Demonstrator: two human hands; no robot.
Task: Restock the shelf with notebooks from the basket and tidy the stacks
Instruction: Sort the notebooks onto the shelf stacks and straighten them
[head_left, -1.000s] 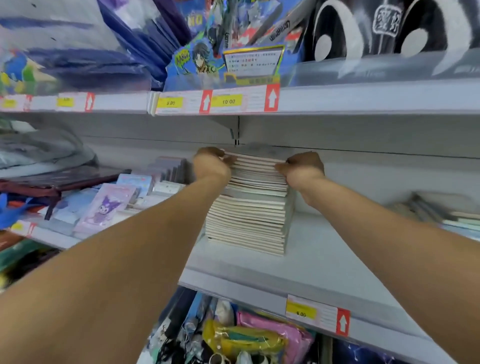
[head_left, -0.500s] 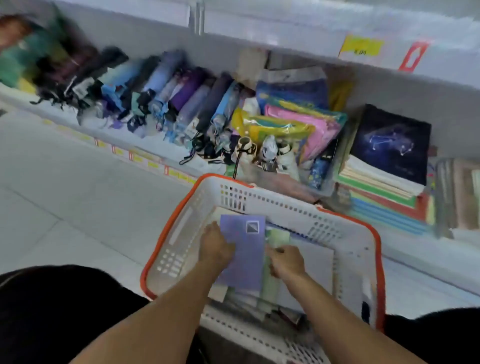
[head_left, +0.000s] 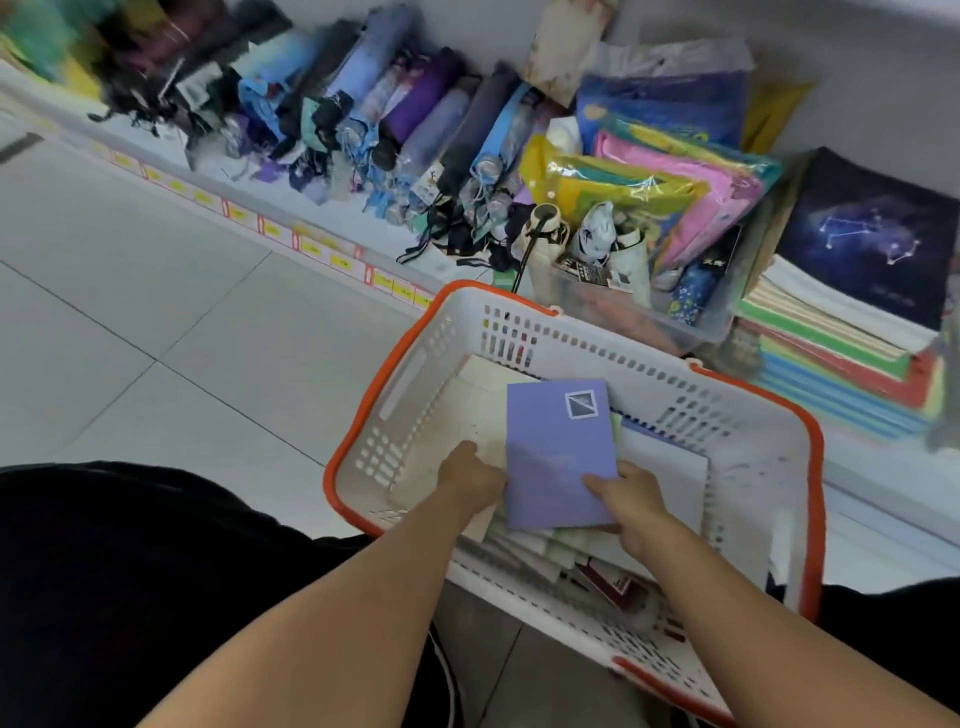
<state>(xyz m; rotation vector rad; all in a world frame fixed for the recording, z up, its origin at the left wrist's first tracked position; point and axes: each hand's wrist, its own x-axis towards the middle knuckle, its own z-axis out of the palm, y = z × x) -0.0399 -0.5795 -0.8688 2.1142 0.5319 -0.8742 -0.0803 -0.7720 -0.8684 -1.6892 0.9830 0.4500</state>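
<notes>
Both hands reach into the white basket (head_left: 597, 332) with the orange rim. The left hand (head_left: 470, 480) grips the left edge of a purple notebook (head_left: 558, 452), and the right hand (head_left: 631, 501) pinches its lower right corner. More notebooks (head_left: 670, 467) lie under it.

Both hands reach into a white basket (head_left: 524, 325) with an orange rim. The left hand (head_left: 470, 480) grips the left edge of a purple notebook (head_left: 558, 449); the right hand (head_left: 631, 501) pinches its lower right corner. Beneath them lie more notebooks (head_left: 667, 467). Beyond the hands, folded umbrellas (head_left: 415, 119) line a low shelf (head_left: 322, 215).
</notes>
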